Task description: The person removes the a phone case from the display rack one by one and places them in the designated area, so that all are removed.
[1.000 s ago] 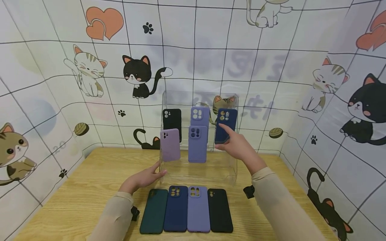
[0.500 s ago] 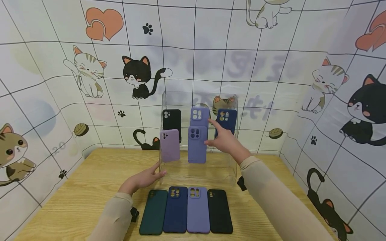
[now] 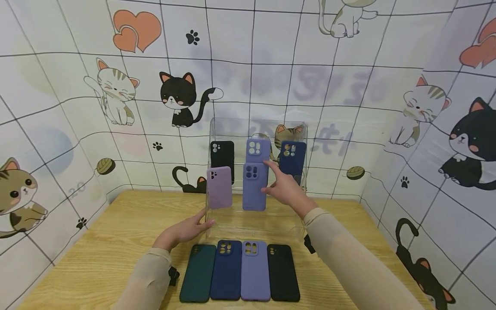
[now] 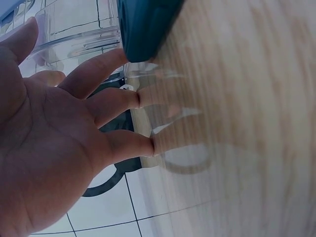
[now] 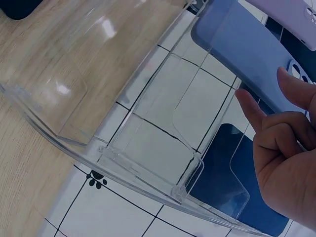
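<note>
A clear acrylic display stand (image 3: pixel 232 120) holds several phone cases. My right hand (image 3: pixel 288 189) is at the right edge of the front periwinkle phone case (image 3: pixel 254 196). Its index finger and thumb are extended and touch that edge or lie very close to it, while the other fingers curl inward in the right wrist view. Behind stands another periwinkle case (image 3: pixel 262 148), with a navy case (image 3: pixel 293 157) to the right. My left hand (image 3: pixel 184 230) rests at the stand's lower left side, its fingers spread against the clear panel (image 4: pixel 173 118) in the left wrist view.
A black case (image 3: pixel 222 153) and a lilac case (image 3: pixel 219 193) stand at the stand's left. On the wooden table (image 3: pixel 124 232) before it lie a dark green case (image 3: pixel 198 275), a navy, a periwinkle and a black case in a row. Cat-patterned cloth walls surround the table.
My right hand has moved left from the navy case to the periwinkle cases, then slightly down along the front one's edge. My left hand has stayed at the stand's side.
</note>
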A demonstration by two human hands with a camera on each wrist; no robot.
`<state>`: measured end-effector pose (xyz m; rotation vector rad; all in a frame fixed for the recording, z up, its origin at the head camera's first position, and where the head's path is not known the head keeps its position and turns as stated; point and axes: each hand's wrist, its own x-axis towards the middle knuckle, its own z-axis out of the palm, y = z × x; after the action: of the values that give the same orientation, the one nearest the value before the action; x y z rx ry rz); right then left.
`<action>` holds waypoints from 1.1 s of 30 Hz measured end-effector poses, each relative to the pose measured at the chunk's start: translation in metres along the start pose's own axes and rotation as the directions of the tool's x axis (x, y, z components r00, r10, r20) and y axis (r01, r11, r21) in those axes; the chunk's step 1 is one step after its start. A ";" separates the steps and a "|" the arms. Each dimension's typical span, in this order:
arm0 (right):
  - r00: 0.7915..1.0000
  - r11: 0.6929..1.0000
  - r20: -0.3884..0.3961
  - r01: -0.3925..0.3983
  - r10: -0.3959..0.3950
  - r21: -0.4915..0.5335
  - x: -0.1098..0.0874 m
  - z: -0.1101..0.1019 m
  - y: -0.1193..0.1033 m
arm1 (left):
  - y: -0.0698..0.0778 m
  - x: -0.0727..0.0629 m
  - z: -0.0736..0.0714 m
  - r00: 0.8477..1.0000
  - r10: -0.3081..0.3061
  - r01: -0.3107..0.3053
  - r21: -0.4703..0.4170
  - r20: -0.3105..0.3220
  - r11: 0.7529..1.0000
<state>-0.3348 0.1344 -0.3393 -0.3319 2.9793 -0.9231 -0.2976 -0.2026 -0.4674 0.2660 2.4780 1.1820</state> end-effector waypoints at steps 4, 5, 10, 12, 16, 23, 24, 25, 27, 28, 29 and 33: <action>1.000 1.000 -0.027 0.016 -0.015 0.021 -0.002 0.003 0.003 | 0.001 0.000 0.001 1.000 -0.004 0.004 0.002 -0.003 1.000; 0.999 0.999 -0.035 0.023 -0.022 0.030 -0.002 0.004 0.003 | 0.001 0.000 0.001 1.000 -0.006 0.006 0.003 -0.003 1.000; 0.995 0.997 -0.081 0.055 -0.052 0.044 -0.003 0.012 0.007 | 0.002 0.000 0.001 1.000 -0.007 0.007 0.002 -0.002 1.000; 0.993 0.998 -0.101 0.066 -0.063 0.020 -0.004 0.016 0.008 | 0.002 -0.001 0.001 1.000 -0.007 0.007 0.000 -0.002 1.000; 0.989 0.996 -0.118 0.086 -0.089 -0.033 -0.004 0.021 0.010 | 0.002 -0.001 0.001 1.000 -0.012 0.012 0.000 -0.003 1.000; 0.987 0.994 -0.127 0.098 -0.102 -0.038 -0.006 0.027 0.011 | 0.003 -0.001 0.002 1.000 -0.014 0.014 0.002 -0.003 1.000; 0.986 0.994 -0.126 0.102 -0.106 -0.035 -0.006 0.027 0.011 | 0.003 -0.001 0.002 1.000 -0.016 0.016 0.004 -0.003 1.000; 0.986 0.994 -0.126 0.104 -0.107 -0.035 -0.006 0.028 0.011 | 0.003 -0.001 0.002 1.000 -0.017 0.017 0.002 -0.004 1.000; 0.985 0.994 -0.132 0.105 -0.109 -0.044 -0.007 0.028 0.012 | 0.004 -0.001 0.002 1.000 -0.016 0.016 0.001 -0.003 1.000; 0.985 0.993 -0.137 0.103 -0.109 -0.048 -0.007 0.029 0.012 | 0.004 -0.001 0.002 1.000 -0.015 0.015 0.001 -0.002 1.000; 0.984 0.993 -0.139 0.104 -0.110 -0.050 -0.007 0.029 0.012 | 0.004 -0.001 0.002 1.000 -0.014 0.014 0.000 -0.003 1.000; 0.982 0.991 -0.136 0.122 -0.130 -0.061 -0.008 0.030 0.014 | 0.005 -0.001 0.003 1.000 -0.017 0.017 0.000 -0.003 1.000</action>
<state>-0.3279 0.1302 -0.3726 -0.4818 3.1474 -0.9159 -0.2954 -0.1981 -0.4651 0.2428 2.4783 1.1757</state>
